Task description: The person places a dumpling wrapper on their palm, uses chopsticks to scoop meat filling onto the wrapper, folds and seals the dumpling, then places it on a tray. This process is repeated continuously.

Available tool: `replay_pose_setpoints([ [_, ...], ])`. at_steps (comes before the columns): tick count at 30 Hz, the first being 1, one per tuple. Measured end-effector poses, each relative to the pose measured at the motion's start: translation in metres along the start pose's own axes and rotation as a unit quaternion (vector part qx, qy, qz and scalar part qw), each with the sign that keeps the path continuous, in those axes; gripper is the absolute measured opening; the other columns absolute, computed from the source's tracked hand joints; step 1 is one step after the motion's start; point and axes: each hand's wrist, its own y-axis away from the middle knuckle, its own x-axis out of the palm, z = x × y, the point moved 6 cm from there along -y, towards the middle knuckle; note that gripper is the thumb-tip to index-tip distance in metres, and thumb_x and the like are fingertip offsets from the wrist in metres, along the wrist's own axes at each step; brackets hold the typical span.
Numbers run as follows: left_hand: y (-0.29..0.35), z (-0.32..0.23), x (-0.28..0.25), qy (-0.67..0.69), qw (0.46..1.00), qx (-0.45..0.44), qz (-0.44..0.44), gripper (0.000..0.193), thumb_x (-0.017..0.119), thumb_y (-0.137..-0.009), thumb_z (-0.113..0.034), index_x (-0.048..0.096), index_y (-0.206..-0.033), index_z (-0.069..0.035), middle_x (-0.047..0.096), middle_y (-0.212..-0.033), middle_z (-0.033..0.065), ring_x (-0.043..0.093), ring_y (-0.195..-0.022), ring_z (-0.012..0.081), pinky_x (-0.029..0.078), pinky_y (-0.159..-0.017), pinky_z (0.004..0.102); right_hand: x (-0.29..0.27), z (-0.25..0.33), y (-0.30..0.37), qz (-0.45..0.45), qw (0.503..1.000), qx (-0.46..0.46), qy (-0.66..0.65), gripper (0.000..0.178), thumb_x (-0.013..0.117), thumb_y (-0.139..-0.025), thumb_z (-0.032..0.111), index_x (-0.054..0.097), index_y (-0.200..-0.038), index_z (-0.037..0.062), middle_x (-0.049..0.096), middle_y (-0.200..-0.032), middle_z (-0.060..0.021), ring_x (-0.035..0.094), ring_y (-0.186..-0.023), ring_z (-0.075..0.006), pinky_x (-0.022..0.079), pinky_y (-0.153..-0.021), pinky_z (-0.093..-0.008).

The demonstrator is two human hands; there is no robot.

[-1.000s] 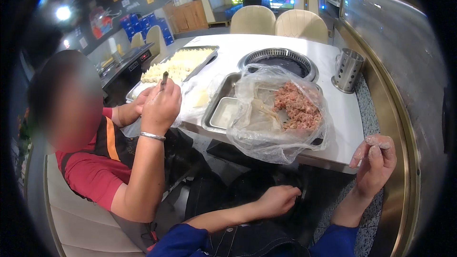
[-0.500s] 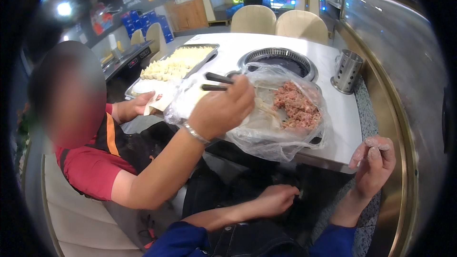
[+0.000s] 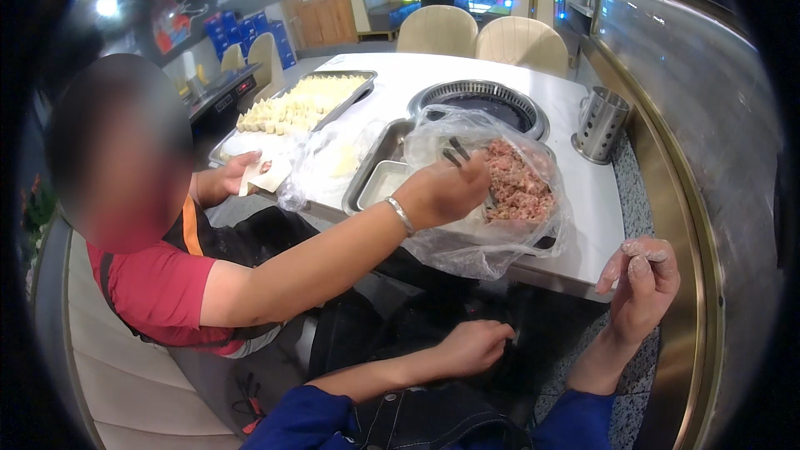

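Observation:
My left hand [image 3: 477,348] hovers low over my lap, its fingers curled in and nothing showing in them. Up beside the table's right corner, my right hand [image 3: 646,283] has whitish powder on its fingers, which are bent against the thumb with nothing visible between them. Nearest to both hands is a clear plastic bag [image 3: 479,260] of pink minced meat [image 3: 521,187], lying over a metal tray [image 3: 367,175]. A co-worker's hand [image 3: 450,192] holds black chopsticks [image 3: 456,152] at the meat; their other hand [image 3: 237,173] holds a wrapper [image 3: 265,173] with a bit of filling.
A tray of pale dumplings [image 3: 304,104] stands at the table's far left. Behind the bag is a round inset grill [image 3: 479,104], with a perforated metal holder [image 3: 602,125] to its right. A metal-edged partition [image 3: 675,200] runs along my right; a co-worker [image 3: 167,283] sits at left.
The co-worker's hand with the chopsticks has moved right, down to the meat, uncovering part of the metal tray. My own hands keep nearly the same pose.

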Motion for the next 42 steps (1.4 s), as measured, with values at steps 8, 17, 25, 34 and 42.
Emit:
replay_pose_setpoints([
  [8, 0.0, 0.003, 0.001, -0.004, 1.0, 0.005, -0.001, 0.017, 0.055, -0.08, -0.009, 0.056, -0.096, -0.004, 0.06, -0.081, 0.0124, 0.059, -0.077, 0.0313, 0.048, -0.065, 0.0399, 0.001, -0.002, 0.001, -0.003, 1.0, 0.012, 0.003, 0.014, 0.053, -0.083, 0.008, 0.056, -0.087, -0.0051, 0.054, -0.067, -0.0106, 0.053, -0.05, -0.014, 0.044, -0.041, -0.0238],
  [17, -0.001, 0.0, -0.002, 0.009, 1.0, -0.007, 0.01, 0.017, 0.054, -0.08, -0.008, 0.056, -0.097, -0.004, 0.06, -0.082, 0.0133, 0.06, -0.077, 0.0318, 0.049, -0.066, 0.0394, 0.002, -0.004, 0.0, 0.003, 1.0, 0.011, 0.0, 0.014, 0.053, -0.084, 0.008, 0.057, -0.088, -0.0057, 0.055, -0.068, -0.0108, 0.053, -0.052, -0.0139, 0.045, -0.042, -0.0244],
  [25, -0.001, 0.001, 0.003, -0.005, 1.0, 0.001, 0.003, 0.018, 0.054, -0.08, -0.009, 0.056, -0.097, -0.004, 0.06, -0.083, 0.0134, 0.059, -0.079, 0.0322, 0.048, -0.068, 0.0397, 0.001, -0.002, 0.0, 0.003, 1.0, 0.008, -0.005, 0.014, 0.054, -0.084, 0.008, 0.057, -0.087, -0.0059, 0.055, -0.067, -0.0108, 0.053, -0.052, -0.0141, 0.045, -0.041, -0.0248],
  [34, 0.001, 0.001, 0.006, -0.01, 1.0, -0.007, 0.016, 0.021, 0.054, -0.081, -0.011, 0.056, -0.101, -0.005, 0.06, -0.083, 0.0132, 0.059, -0.078, 0.0322, 0.048, -0.067, 0.0401, 0.005, 0.0, 0.0, -0.007, 1.0, 0.022, 0.0, 0.013, 0.055, -0.083, 0.008, 0.057, -0.086, -0.0041, 0.054, -0.063, -0.0107, 0.053, -0.049, -0.0137, 0.042, -0.042, -0.0224],
  [42, -0.002, -0.004, -0.009, 0.016, 1.0, 0.008, -0.024, 0.018, 0.053, -0.08, -0.009, 0.056, -0.097, -0.004, 0.059, -0.081, 0.0145, 0.058, -0.078, 0.0334, 0.048, -0.067, 0.0408, 0.014, 0.0, 0.001, -0.003, 0.999, 0.042, -0.014, 0.01, 0.055, -0.082, 0.005, 0.058, -0.086, -0.0042, 0.057, -0.063, -0.0108, 0.054, -0.05, -0.0139, 0.044, -0.044, -0.0236],
])
